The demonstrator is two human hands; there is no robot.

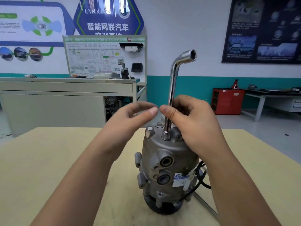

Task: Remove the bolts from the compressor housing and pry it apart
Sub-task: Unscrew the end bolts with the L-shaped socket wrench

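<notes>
Chrome wrench in right hand hides its seat on compressor housing.

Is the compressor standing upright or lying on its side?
Upright. The compressor stands on end on the table, bolted face up, the wrench seated vertically on it.

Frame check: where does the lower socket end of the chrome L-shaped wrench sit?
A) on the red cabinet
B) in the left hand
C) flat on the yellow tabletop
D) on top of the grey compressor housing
D: the chrome L-shaped socket wrench stands upright with its lower socket planted on the top face of the grey cast-metal compressor housing, its shaft held by the right hand.
</notes>
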